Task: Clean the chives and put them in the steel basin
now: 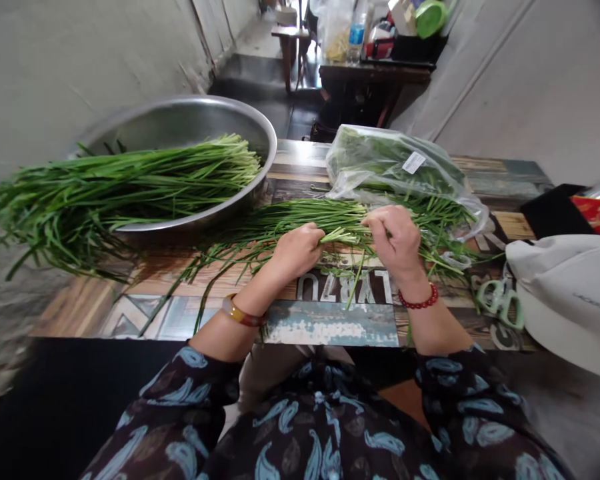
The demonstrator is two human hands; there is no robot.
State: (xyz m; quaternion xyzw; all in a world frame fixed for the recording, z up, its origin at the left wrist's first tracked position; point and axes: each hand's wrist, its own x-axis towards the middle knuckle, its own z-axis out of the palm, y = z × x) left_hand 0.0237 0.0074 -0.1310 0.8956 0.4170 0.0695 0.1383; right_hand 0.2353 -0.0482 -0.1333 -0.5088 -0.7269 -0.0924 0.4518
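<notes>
My left hand (298, 251) is closed around a small bunch of chives (341, 236), their pale stem ends pointing right. Just right of those ends, my right hand (396, 241) has its fingers curled in a pinch; what is in them, if anything, is hidden. A loose pile of chives (300, 215) lies on the table behind my hands, with stray blades around my left forearm. Farther left, a large heap of chives rests in a metal basin (271, 143), the leaves hanging over its left rim. At the back right lies a clear plastic bag (347, 137) of greens.
The patterned wooden table (330, 323) ends close to my body. Green-handled scissors (503, 300) and a white cap (570, 287) are at the right. A black box (550, 210) stands behind the cap. Beyond, another table (380, 72) carries a water bottle (357, 33) and bags.
</notes>
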